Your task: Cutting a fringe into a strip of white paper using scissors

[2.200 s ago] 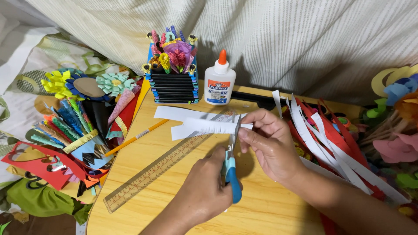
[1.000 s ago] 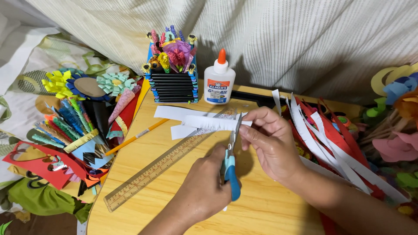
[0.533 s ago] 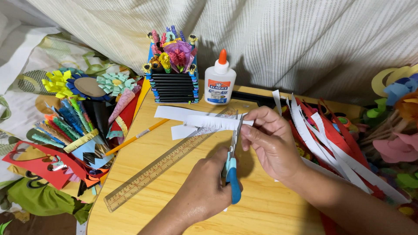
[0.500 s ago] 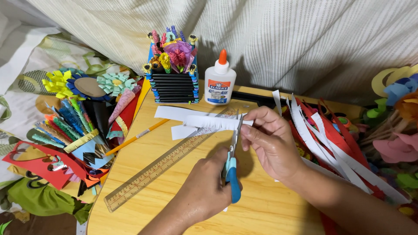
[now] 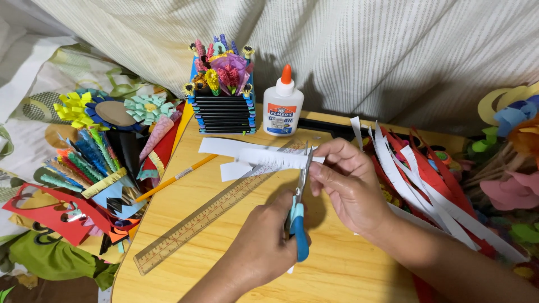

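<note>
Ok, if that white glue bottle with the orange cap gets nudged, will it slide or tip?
The glue bottle stands upright, taller than wide, so a high push would probably tip it. Its flat base on the wooden table may let a low push slide it. It looks like light plastic.

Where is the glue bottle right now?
In the head view the glue bottle stands upright at the table's far edge, just right of the black paper-flower holder, beyond the scissors.
</note>
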